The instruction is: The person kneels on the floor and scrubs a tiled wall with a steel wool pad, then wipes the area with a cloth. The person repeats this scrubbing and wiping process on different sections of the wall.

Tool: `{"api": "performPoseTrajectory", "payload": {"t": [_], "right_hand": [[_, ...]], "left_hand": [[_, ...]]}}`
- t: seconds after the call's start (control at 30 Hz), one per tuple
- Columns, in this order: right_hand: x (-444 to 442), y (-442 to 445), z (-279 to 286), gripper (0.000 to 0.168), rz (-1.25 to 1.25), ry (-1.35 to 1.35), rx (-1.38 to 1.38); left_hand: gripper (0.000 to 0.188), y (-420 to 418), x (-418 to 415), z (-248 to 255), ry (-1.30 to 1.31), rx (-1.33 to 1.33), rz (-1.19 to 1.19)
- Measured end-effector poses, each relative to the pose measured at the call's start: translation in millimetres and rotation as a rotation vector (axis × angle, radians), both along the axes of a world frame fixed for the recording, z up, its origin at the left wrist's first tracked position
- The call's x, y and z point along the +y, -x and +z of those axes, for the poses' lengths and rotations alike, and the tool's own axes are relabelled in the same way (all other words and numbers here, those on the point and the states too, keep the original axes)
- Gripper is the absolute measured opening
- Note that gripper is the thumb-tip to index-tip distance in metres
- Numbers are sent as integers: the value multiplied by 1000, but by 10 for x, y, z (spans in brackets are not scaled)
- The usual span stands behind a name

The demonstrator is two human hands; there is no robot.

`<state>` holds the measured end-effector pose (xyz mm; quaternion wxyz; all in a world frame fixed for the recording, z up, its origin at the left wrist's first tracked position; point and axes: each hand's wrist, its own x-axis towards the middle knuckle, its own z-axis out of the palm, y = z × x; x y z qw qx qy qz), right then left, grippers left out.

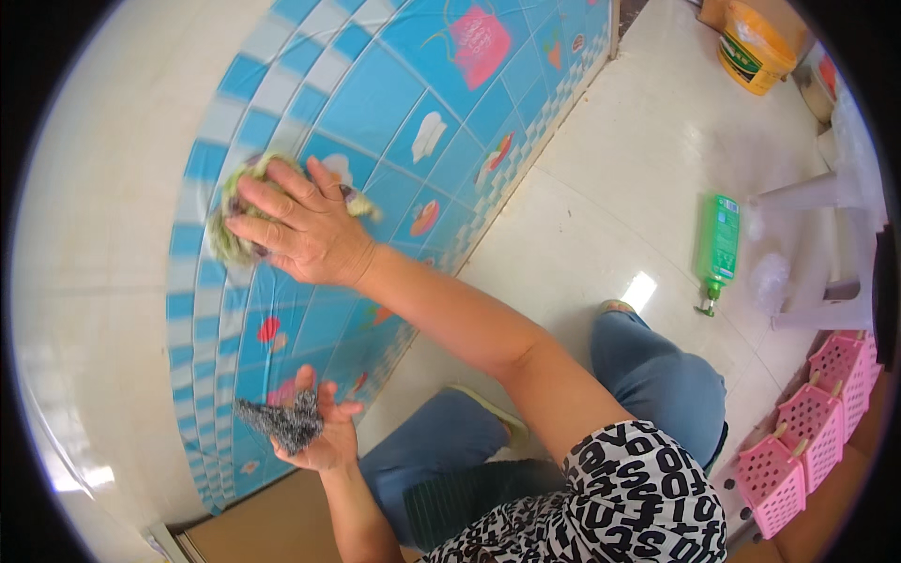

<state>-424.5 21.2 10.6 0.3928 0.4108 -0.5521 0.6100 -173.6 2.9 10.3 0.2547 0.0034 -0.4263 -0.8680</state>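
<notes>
My right hand [303, 225], fingers spread, presses a green and purple cloth [243, 211] flat against the wall. Under it is a blue, tile-patterned wall covering [373, 91] with white checks and food pictures. Lower down, my left hand [320, 429] is held palm up, and a dark grey scouring pad [285, 421] lies in it, near the lower part of the covering. The fingers of this hand are partly curled around the pad.
A green pump bottle [721, 243] lies on the tiled floor [563, 211] beside a pale plastic stool [809, 260]. Pink perforated baskets [774, 485] stand at the lower right. A yellow bucket [757, 53] is at the upper right. A brown panel [260, 524] borders the wall below.
</notes>
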Motion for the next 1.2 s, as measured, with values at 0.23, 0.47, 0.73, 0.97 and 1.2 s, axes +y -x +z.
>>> {"api": "performPoseTrajectory", "payload": {"t": [0.23, 0.47, 0.73, 0.97, 1.2], "right_hand": [[453, 2015, -973, 60, -317, 238, -460], [1243, 2827, -3370, 52, -597, -266, -1113], [461, 1664, -1325, 51, -240, 124, -614], [949, 2771, -2311, 54, -165, 262, -1209], [364, 1508, -3659, 63, -120, 439, -1640]], "left_hand": [[74, 245, -49, -8, -143, -106, -66], [53, 897, -11, -320, -215, -14, -204], [44, 938, -113, -289, -94, -92, -166], [36, 841, -111, -259, -44, -158, -195], [26, 957, -87, -235, -174, -120, -180]]}}
